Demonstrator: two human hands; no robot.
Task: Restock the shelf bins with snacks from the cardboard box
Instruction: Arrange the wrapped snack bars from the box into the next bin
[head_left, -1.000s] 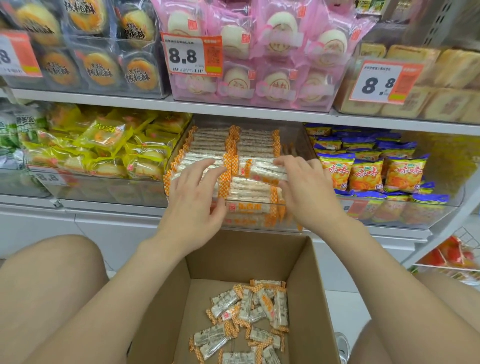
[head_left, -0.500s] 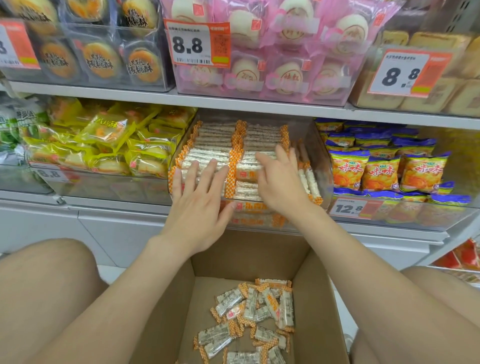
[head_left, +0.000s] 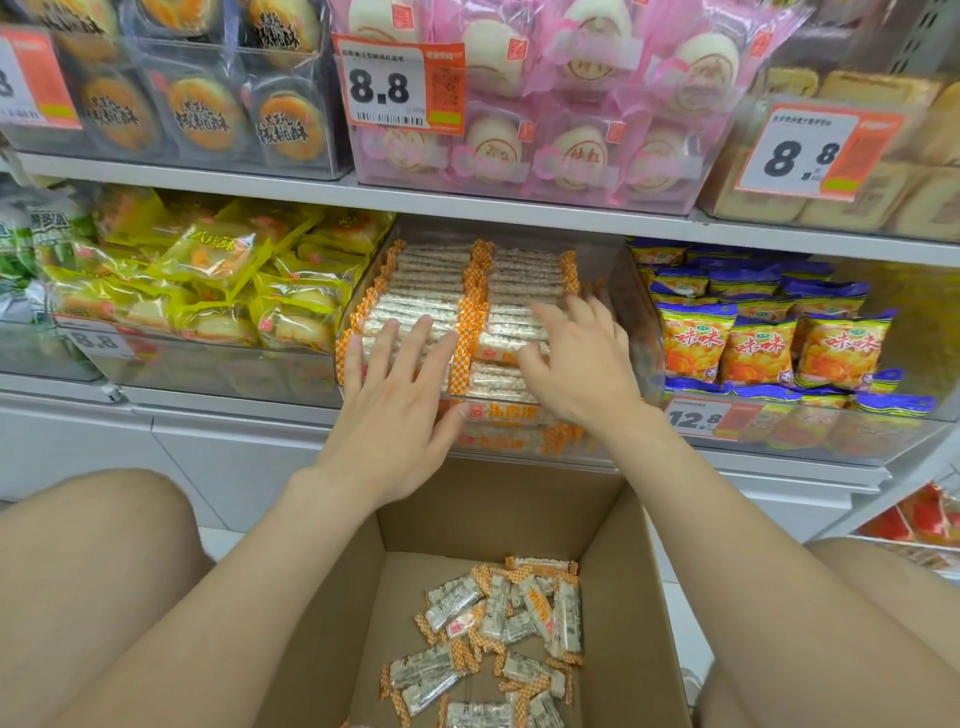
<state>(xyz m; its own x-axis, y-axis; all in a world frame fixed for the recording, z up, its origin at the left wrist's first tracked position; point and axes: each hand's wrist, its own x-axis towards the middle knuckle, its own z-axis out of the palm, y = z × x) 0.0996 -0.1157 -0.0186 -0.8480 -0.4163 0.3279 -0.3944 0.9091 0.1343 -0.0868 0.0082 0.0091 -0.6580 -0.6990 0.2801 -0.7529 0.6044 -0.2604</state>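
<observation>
Left hand (head_left: 400, 415), fingers spread flat, and right hand (head_left: 582, 369), fingers loosely apart, press snack bars (head_left: 431, 283) stacked under them in the shelf bin (head_left: 638, 322). Uneven pushing could topple the rows.

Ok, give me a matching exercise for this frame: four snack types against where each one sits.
Things:
1. pink-wrapped buns
2. yellow-wrapped pastries
3. blue-and-orange bags
4. loose orange-checked bars

Places:
A. bottom of the cardboard box
B. lower shelf, bin right of the right hand
C. upper shelf, middle bin
D. lower shelf, bin left of the left hand

Pairs: 1-C, 2-D, 3-B, 4-A
</observation>
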